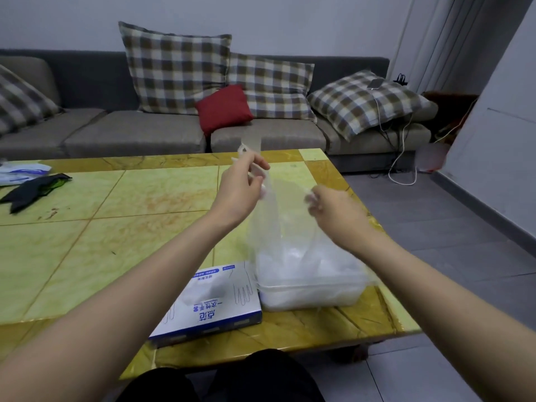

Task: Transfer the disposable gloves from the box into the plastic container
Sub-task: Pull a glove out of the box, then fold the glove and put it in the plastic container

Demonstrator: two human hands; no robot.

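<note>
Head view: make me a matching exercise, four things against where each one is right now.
Things:
1 glove
2 box
3 container
4 red cushion

Places:
A on the sofa
B pinched by left hand and right hand
C flat on the table, beside the container
D on the table, holding white gloves

Pairs: 1-B; 2-C; 3-D; 4-A
</note>
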